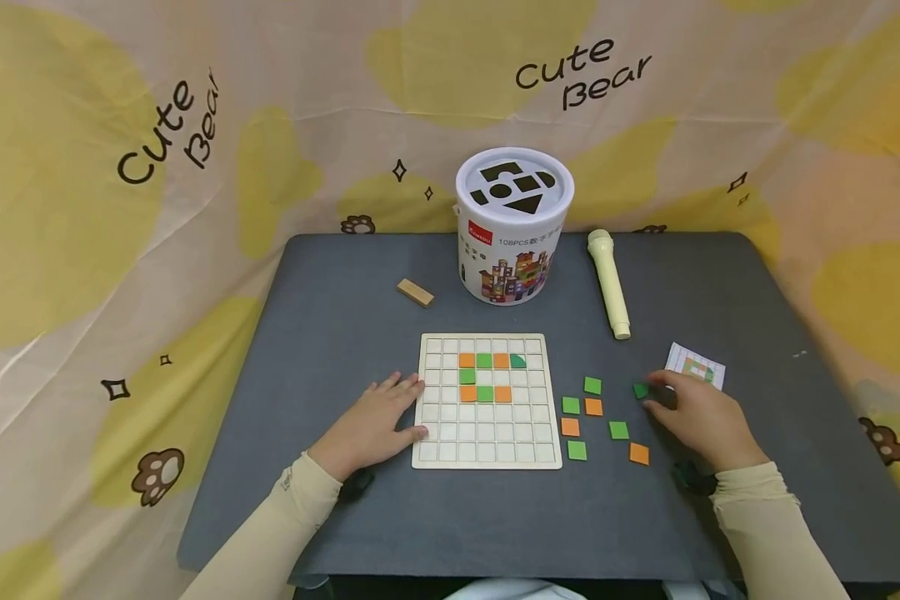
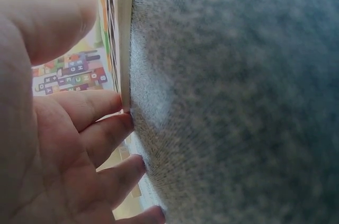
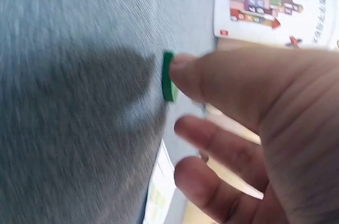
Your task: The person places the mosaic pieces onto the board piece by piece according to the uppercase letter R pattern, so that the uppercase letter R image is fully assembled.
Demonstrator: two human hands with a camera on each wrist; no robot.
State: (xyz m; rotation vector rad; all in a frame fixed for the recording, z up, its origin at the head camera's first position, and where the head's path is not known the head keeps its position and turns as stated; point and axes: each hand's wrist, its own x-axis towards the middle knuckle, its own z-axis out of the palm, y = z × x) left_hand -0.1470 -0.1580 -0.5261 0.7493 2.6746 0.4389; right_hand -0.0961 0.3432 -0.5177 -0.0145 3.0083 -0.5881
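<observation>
A pale gridded board (image 1: 487, 433) lies mid-table. Orange and green square tiles sit in its upper cells, with a dark green piece (image 1: 518, 361) with one cut corner at the row's right end. My left hand (image 1: 371, 425) rests at the board's left edge, its fingers spread and touching the side (image 2: 125, 38). Over the table to the right, my right hand (image 1: 697, 417) reaches to a dark green piece (image 1: 640, 390). In the right wrist view the thumb (image 3: 183, 70) is at that piece (image 3: 168, 75), while the other visible fingers stand apart from it.
Several loose green and orange tiles (image 1: 571, 405) lie right of the board. A small printed card (image 1: 708, 367) is partly behind the right hand. Farther back stand a white bucket (image 1: 513, 233), a cream stick-like object (image 1: 610, 287) and a small wooden block (image 1: 416, 292).
</observation>
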